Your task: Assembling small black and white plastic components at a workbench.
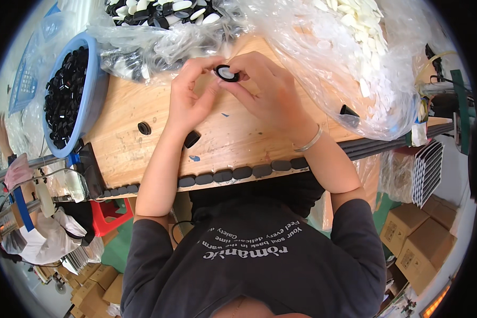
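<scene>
Above the far middle of the wooden table, I hold a small black oval part with a pale inner face (228,73) between both hands. My left hand (192,95) pinches its left side with thumb and fingers. My right hand (267,87), with a bangle at the wrist, grips its right edge between thumb and fingertips. Near my left forearm lie a black ring-like part (144,127) and another black part (192,139). A further black part (349,111) rests to the right, by the plastic bag.
A blue basin (99,90) of black parts stands at left. Clear bags hold mixed black and white pieces (164,15) and white pieces (373,63). Dark oval pads (241,173) line the table's near edge. Another person's hand (1,135) shows far left; cardboard boxes (421,241) stand lower right.
</scene>
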